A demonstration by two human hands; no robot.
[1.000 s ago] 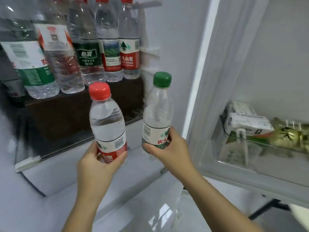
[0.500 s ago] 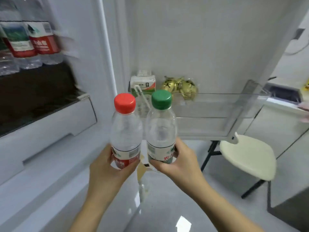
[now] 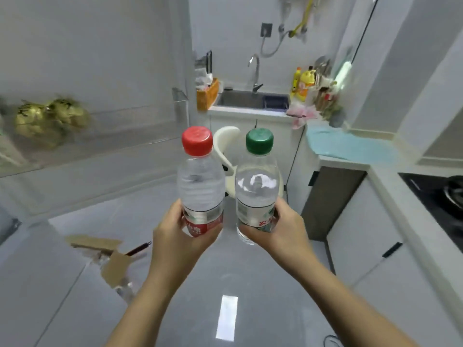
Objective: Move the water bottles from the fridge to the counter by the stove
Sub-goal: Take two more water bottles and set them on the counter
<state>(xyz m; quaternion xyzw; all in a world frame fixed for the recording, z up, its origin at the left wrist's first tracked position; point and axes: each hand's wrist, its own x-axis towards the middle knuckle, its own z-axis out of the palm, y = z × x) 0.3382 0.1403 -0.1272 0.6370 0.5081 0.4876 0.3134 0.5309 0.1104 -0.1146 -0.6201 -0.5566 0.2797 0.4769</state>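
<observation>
Right now both bottles are in the air mid-kitchen, upright, side by side w/ a small gap btwn them. Left hand (image 3: 175,236) wraps the label end of the red-capped bottle (image 3: 201,186); right hand (image 3: 283,229) wraps the label end of the green-capped bottle (image 3: 256,186), fingers curled round each. Below them: glossy grey tile floor (image 3: 263,284) w/ a bright rectangle of glare, and torn cardboard pieces (image 3: 100,244) lying at left. Far left, blurred: clear fridge door shelf (image 3: 105,149) w/ gold-wrapped items (image 3: 50,118) in it. Straight ahead, behind the bottles, a white stool (image 3: 225,139). Back wall: steel sink (image 3: 245,100) w/ tall faucet (image 3: 255,68), orange box (image 3: 206,95) at its left, yellow bottles (image 3: 302,82) and utensils to its right. Right side: white table (image 3: 387,180) runs along the wall, light-blue cloth (image 3: 350,146) on its far part, black stove (image 3: 436,196) set into its near part. Cabinets (image 3: 363,234) under the table are white w/ dark handles.
</observation>
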